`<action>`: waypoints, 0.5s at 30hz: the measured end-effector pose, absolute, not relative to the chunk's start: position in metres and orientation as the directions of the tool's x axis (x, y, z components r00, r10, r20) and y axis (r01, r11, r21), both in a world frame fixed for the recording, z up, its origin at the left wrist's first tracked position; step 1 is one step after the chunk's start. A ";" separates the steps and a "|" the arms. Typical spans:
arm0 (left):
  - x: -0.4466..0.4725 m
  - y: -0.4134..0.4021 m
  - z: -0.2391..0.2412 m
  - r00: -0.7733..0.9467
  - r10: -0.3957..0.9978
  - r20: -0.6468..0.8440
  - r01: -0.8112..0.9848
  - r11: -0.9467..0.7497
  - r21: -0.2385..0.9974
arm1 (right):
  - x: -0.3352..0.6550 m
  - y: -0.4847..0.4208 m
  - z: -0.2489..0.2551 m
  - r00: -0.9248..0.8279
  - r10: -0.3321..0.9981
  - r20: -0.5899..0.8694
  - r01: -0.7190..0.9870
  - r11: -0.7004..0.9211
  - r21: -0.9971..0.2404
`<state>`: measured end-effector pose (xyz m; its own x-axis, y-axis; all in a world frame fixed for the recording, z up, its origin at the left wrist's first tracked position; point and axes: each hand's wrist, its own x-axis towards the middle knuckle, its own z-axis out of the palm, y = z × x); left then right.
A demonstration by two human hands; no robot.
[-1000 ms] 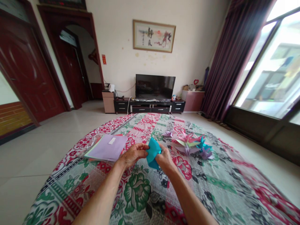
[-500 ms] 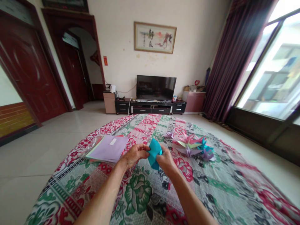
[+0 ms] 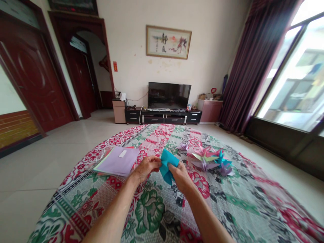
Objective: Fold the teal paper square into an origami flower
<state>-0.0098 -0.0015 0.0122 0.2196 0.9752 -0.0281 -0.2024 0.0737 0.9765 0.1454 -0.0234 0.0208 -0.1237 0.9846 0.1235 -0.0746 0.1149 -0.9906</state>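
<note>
Both my hands hold a folded piece of teal paper (image 3: 167,164) above a round table covered by a floral cloth (image 3: 152,209). My left hand (image 3: 147,167) pinches the paper's left edge with its fingers closed. My right hand (image 3: 181,174) grips the paper's right side, fingers curled on it. A stack of coloured paper sheets (image 3: 116,161) with a lilac sheet on top lies to the left of my left hand. Several folded paper figures (image 3: 210,158) in pink, teal and purple lie to the right of my right hand.
A small lilac folded piece (image 3: 183,146) lies farther back on the cloth. Beyond the table are a tiled floor, a dark TV (image 3: 169,95) on a low cabinet, dark red doors (image 3: 32,81) at left, and a curtained window (image 3: 286,77) at right.
The view has tilted down slightly. My right hand has slid a little lower along the teal paper, and the paper's top flap has opened a bit to the right.
</note>
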 end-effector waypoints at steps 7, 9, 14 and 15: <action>-0.005 0.001 0.005 0.219 0.973 -0.070 -0.348 0.145 0.926 | 0.141 -0.018 0.014 -0.050 0.994 0.101 -0.167 0.091 -0.982; -0.004 0.001 0.004 0.233 0.969 -0.086 -0.414 0.179 0.893 | 0.141 -0.017 0.012 -0.061 0.993 0.097 -0.175 0.085 -0.981; 0.000 -0.001 0.003 0.171 0.981 -0.087 -0.454 0.157 0.877 | 0.140 -0.019 0.015 -0.027 0.994 0.110 -0.169 0.104 -0.980; 0.001 -0.001 0.003 0.168 0.982 -0.082 -0.436 0.149 0.887 | 0.140 -0.019 0.016 -0.016 0.994 0.106 -0.174 0.101 -0.979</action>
